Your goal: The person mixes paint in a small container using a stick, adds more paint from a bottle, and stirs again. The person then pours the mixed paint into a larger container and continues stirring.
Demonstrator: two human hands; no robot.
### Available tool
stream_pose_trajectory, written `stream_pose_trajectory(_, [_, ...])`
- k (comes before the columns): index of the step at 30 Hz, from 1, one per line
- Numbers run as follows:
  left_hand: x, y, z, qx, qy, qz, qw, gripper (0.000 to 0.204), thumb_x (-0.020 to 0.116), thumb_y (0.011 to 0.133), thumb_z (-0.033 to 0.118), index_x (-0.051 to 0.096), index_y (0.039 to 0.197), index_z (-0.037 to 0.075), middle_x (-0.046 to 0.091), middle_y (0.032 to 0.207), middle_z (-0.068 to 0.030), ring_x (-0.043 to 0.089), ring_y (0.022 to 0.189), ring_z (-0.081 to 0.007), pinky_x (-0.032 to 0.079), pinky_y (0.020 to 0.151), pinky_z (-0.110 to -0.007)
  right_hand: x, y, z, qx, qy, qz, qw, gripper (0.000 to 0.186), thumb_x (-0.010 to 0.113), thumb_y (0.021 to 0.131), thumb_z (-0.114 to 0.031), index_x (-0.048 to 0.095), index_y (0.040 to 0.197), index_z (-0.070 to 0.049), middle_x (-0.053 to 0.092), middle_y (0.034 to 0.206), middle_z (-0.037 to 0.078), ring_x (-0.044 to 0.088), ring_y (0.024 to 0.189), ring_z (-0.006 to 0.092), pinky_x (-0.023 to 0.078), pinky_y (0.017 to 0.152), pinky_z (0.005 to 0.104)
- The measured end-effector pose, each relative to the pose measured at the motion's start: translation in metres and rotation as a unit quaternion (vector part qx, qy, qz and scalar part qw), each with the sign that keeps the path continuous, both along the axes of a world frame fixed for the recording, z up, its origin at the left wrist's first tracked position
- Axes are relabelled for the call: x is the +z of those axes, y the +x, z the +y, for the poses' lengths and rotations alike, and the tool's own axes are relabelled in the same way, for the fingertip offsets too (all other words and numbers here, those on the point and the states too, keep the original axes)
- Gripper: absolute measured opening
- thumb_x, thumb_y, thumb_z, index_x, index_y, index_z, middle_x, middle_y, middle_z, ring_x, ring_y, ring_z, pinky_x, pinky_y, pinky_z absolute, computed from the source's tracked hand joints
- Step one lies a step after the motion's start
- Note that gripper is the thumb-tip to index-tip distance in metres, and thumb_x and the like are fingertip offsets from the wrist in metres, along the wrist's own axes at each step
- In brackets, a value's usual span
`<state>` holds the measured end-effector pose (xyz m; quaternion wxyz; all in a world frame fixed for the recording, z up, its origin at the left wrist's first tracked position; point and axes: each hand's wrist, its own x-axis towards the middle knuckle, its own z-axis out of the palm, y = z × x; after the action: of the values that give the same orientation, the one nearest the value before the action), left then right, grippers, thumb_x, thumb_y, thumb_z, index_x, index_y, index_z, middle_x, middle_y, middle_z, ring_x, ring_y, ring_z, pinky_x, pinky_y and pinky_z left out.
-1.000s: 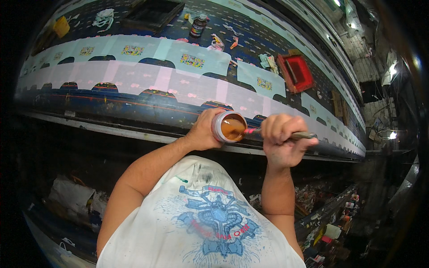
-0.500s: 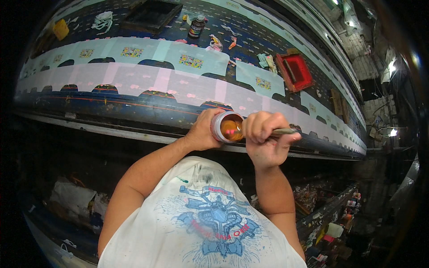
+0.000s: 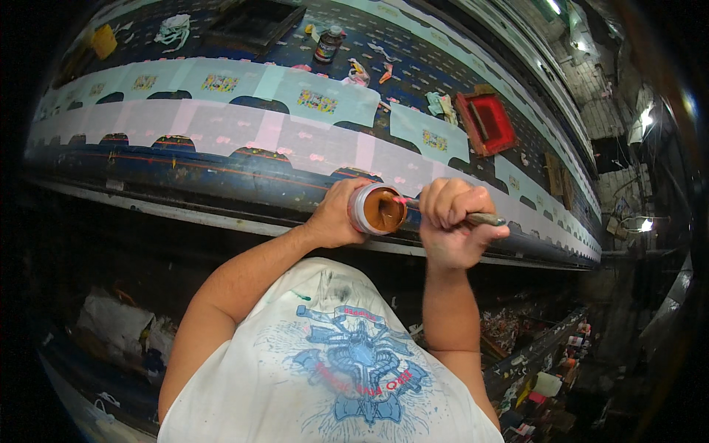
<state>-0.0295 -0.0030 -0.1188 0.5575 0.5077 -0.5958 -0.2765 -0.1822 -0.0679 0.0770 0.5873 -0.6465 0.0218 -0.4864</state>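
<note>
A pale, round, wide-mouthed jar (image 3: pixel 356 210) is tilted so its mouth faces right, with my left hand (image 3: pixel 331 218) wrapped round its side. Brown-orange paste (image 3: pixel 382 211) coats the inside and has a dark hollow in the middle. My right hand (image 3: pixel 454 218) is closed in a fist round a slim stirring tool (image 3: pixel 485 219). The tool's rounded handle end sticks out to the right past the thumb. Its other end, with a pink patch on it, reaches the jar's right rim; the kind of tool is unclear.
Ahead runs a long printing table with pink and mint fabric panels (image 3: pixel 413 125). Further back lie a red tray frame (image 3: pixel 504 131), a dark frame (image 3: pixel 251 28), a dark bottle (image 3: pixel 328 46), crumpled rags (image 3: pixel 173 29) and a yellow block (image 3: pixel 104 43). A pale rail edges the table's near side.
My right hand has moved right, drawing the tool outward from the jar. More of the jar's inside shows, including the dark hollow. My left hand and the jar have barely shifted.
</note>
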Motion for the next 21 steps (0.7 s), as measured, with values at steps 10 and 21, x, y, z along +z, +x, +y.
stream_pose_trajectory(10, [-0.002, 0.001, 0.001, 0.003, 0.008, -0.007, 1.000, 0.106, 0.102, 0.056, 0.013, 0.052, 0.150, 0.010, 0.061, 0.144, -0.0159, 0.057, 0.138, -0.0405, 0.045, 0.119, -0.050, -0.006, 0.009, -0.001, -0.049, 0.017, -0.066, 0.996, 0.071, 0.041, 0.112, -0.073, 0.048, 0.086, -0.007, 0.043, 0.071, 0.002, 0.038, 0.059, 0.0158, 0.034, 0.056, 0.0349])
stream_pose_trajectory(21, [-0.001, 0.000, 0.001, 0.004, 0.016, 0.001, 1.000, 0.105, 0.101, 0.056, 0.012, 0.052, 0.149, 0.010, 0.062, 0.141, -0.0164, 0.057, 0.136, -0.0414, 0.046, 0.118, -0.050, -0.014, 0.015, 0.012, -0.017, 0.053, -0.038, 0.998, 0.072, 0.043, 0.111, -0.075, 0.047, 0.087, -0.007, 0.042, 0.071, 0.003, 0.035, 0.060, 0.0156, 0.035, 0.058, 0.0350])
